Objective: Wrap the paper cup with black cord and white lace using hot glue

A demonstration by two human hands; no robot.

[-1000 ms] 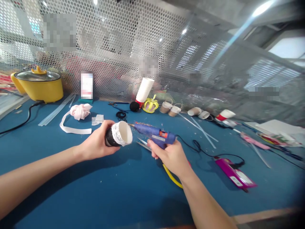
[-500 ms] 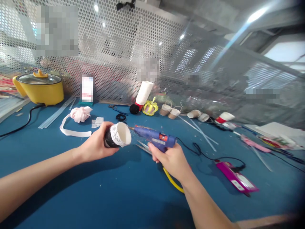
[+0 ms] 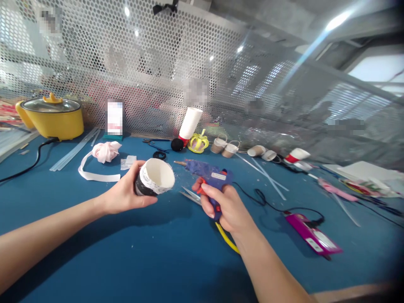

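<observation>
My left hand (image 3: 128, 191) is wrapped round a paper cup (image 3: 158, 176) with a black lower part and a white lace band near its rim. The cup is tilted, its open mouth facing me and to the right. In my right hand (image 3: 222, 202) is a blue hot glue gun (image 3: 205, 169), its nozzle pointing left, a short gap from the cup. Beneath the gun lies a pair of scissors (image 3: 191, 195), its handles partly hidden behind my hand. A yellow curved piece (image 3: 227, 239) shows below my right wrist.
A yellow electric pot (image 3: 52, 120) stands at the back left, near glue sticks (image 3: 75, 149). Pink-white ribbon (image 3: 106, 151) and a phone (image 3: 115, 118) are behind my left hand. Stacked cups (image 3: 191, 122) and small baskets (image 3: 218, 145) line the mesh. A purple power strip (image 3: 312, 235) lies right, with cords.
The glue gun has rolled in my right hand and its nozzle has drawn slightly away from the cup. My left hand has turned the cup's mouth more towards me.
</observation>
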